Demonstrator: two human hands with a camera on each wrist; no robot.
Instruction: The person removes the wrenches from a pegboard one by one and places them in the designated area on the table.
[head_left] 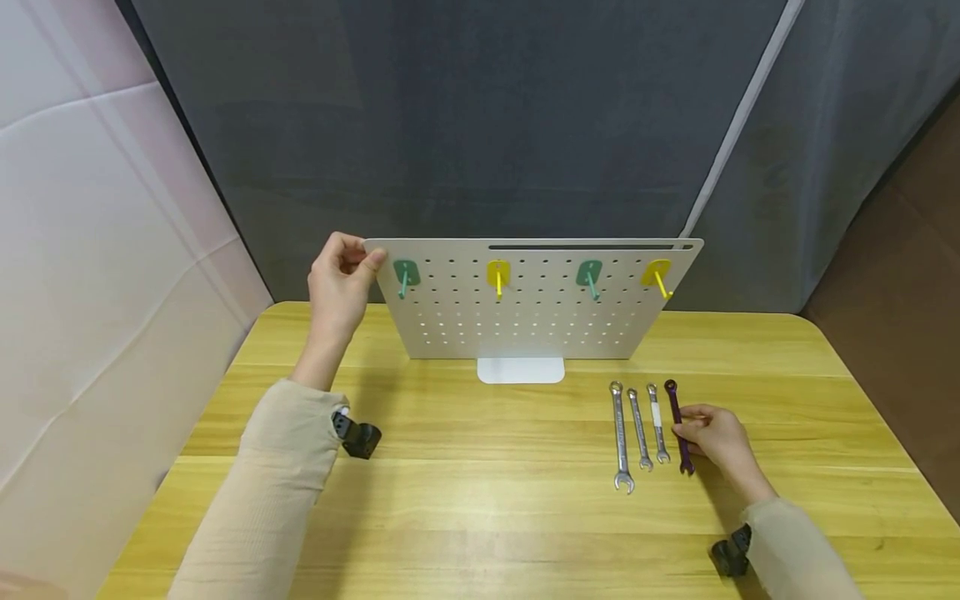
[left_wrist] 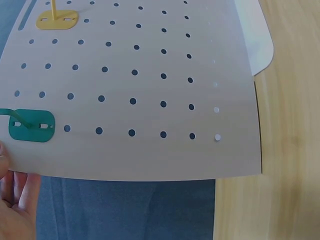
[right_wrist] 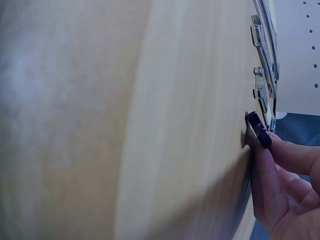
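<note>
A white pegboard (head_left: 517,321) stands upright at the back of the table. My left hand (head_left: 341,283) pinches its upper left corner, thumb in front and fingers behind. Along the board's top sit two green hooks (head_left: 407,273) and two yellow hooks (head_left: 498,273), all bare. On the right of the table my right hand (head_left: 716,435) pinches a dark purple combination wrench (head_left: 681,429) at its shaft. In the right wrist view the wrench's open end (right_wrist: 258,130) shows beside the fingertips. Left of it lie three silver wrenches, the longest (head_left: 620,437) outermost.
The board's white foot (head_left: 521,371) juts forward onto the wooden table (head_left: 465,517). A grey curtain (head_left: 420,125) hangs behind the table. Of the silver wrenches, the one nearest the purple wrench (head_left: 657,421) carries a white label.
</note>
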